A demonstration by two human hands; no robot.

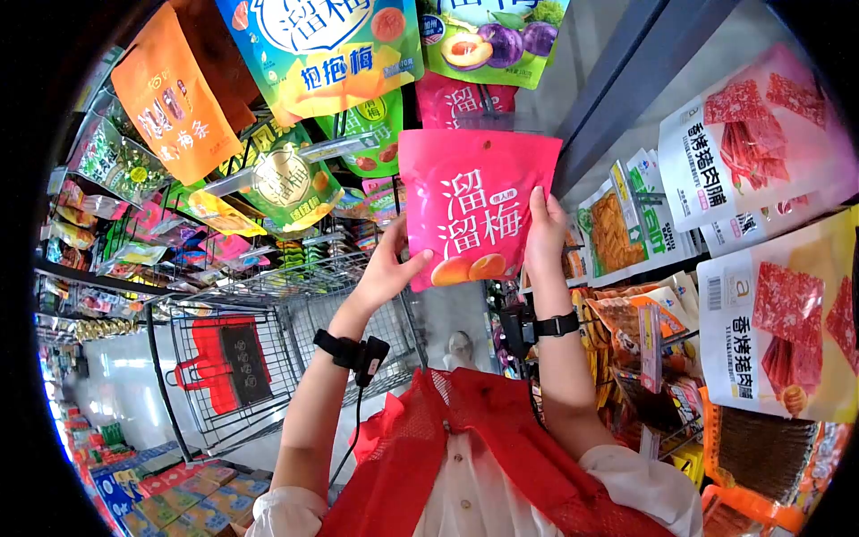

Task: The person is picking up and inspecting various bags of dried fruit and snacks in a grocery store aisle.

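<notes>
While both hands (383, 276) (545, 234) clamp it, the pink pouch (477, 201) shows white lettering (465, 213) above printed fruit (488, 266).

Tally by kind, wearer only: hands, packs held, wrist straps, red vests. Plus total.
Hands: 2 (left hand, right hand)
Packs held: 1 (pink pack)
Wrist straps: 2 (left strap, right strap)
Red vests: 1 (red vest)
Total: 6

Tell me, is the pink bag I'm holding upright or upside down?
Upright: the pink bag has its hang hole at the top, fruit pictures at the bottom, and characters right way up.
</notes>
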